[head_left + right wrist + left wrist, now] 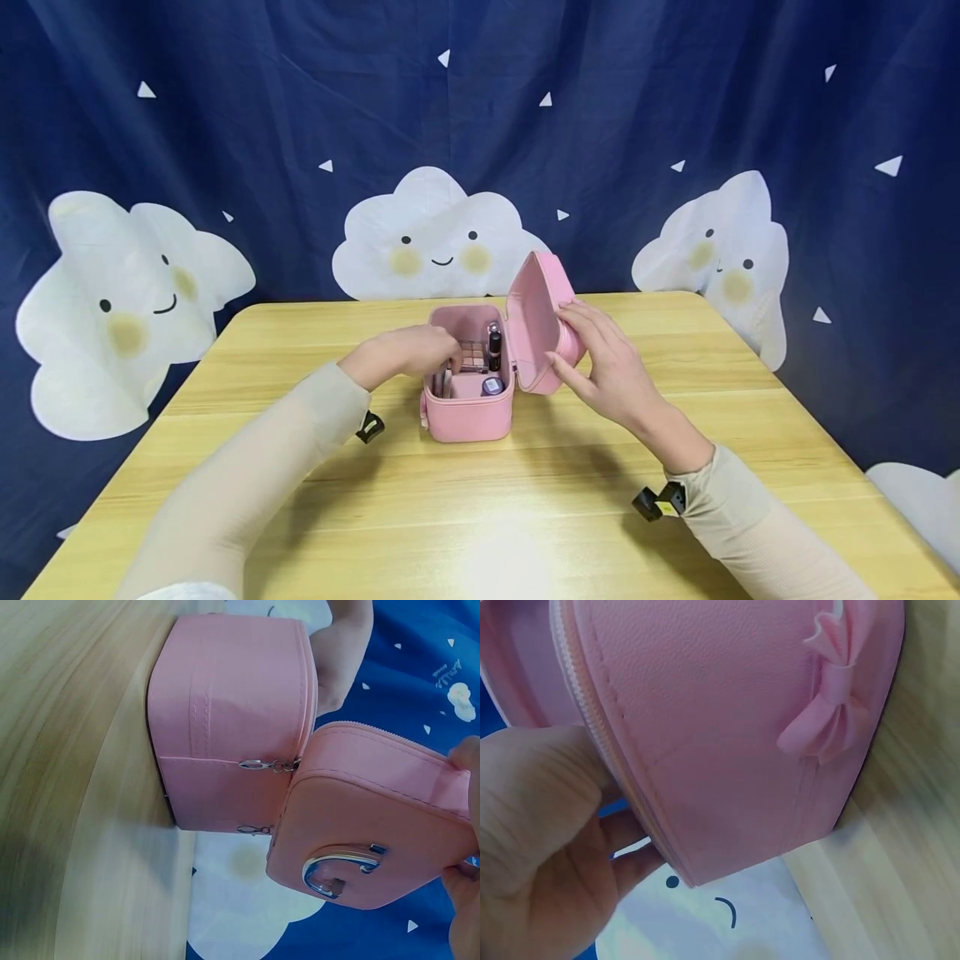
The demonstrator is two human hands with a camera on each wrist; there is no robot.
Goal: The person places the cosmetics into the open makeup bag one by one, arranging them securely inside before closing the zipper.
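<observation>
A pink cosmetic case (471, 421) stands on the table, its lid (555, 282) swung up to the right. My left hand (422, 350) reaches over the case's left rim, and its fingertips are hidden inside by some slim upright items (444, 383). I cannot tell whether it holds one of them. Inside also lie an eyeshadow palette (473, 354), a black lipstick-like tube (494, 348) and a small round dark-lidded pot (492, 386). With thumb and fingers apart, my right hand (611, 375) holds the lid by its outer edges.
The pale wooden table (450, 492) reaches back to a dark blue curtain (300, 92) with white clouds. A pink bow (836, 686) sits on one side of the case. On the lid is a metal-trimmed handle (322, 874); zipper pulls (259, 765) hang by the hinge side.
</observation>
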